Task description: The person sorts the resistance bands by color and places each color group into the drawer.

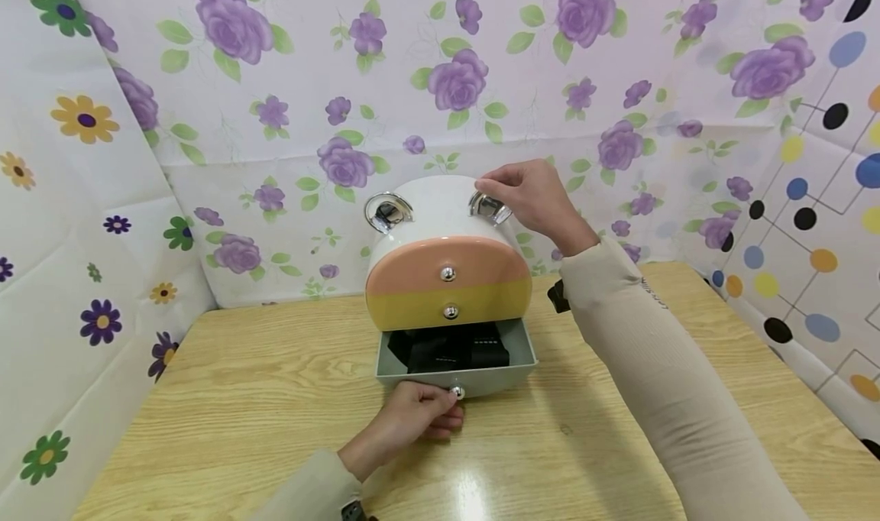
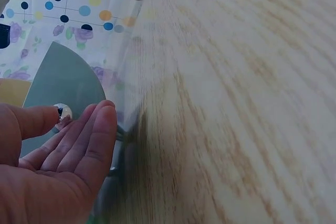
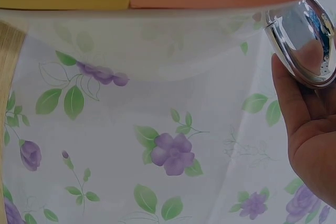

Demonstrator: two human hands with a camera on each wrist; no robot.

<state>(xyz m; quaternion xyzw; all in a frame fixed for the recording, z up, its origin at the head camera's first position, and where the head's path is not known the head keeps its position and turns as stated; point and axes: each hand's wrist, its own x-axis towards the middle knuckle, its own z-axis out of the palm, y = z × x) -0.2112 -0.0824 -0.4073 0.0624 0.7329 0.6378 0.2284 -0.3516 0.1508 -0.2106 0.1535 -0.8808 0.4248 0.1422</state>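
A small rounded chest of drawers (image 1: 440, 219) stands on the table, white on top with an orange drawer (image 1: 406, 267) and a yellow drawer (image 1: 406, 305) closed. Below them the grey-green bottom drawer (image 1: 495, 383) is pulled out, with black items (image 1: 454, 349) inside whose kind I cannot tell. My left hand (image 1: 412, 418) pinches that drawer's silver knob (image 2: 63, 114) between thumb and fingers. At the top right, my right hand (image 1: 532, 192) grips the shiny, ear-shaped silver piece (image 3: 299, 40), its fingers against the edge.
A matching silver ear (image 1: 388, 212) sits at the chest's top left. Wood-grain tabletop (image 1: 275, 399) surrounds the chest. Behind it hangs a purple-flowered sheet (image 1: 275, 154), and patterned sheets also hang at the left (image 1: 62, 238) and right (image 1: 825, 200).
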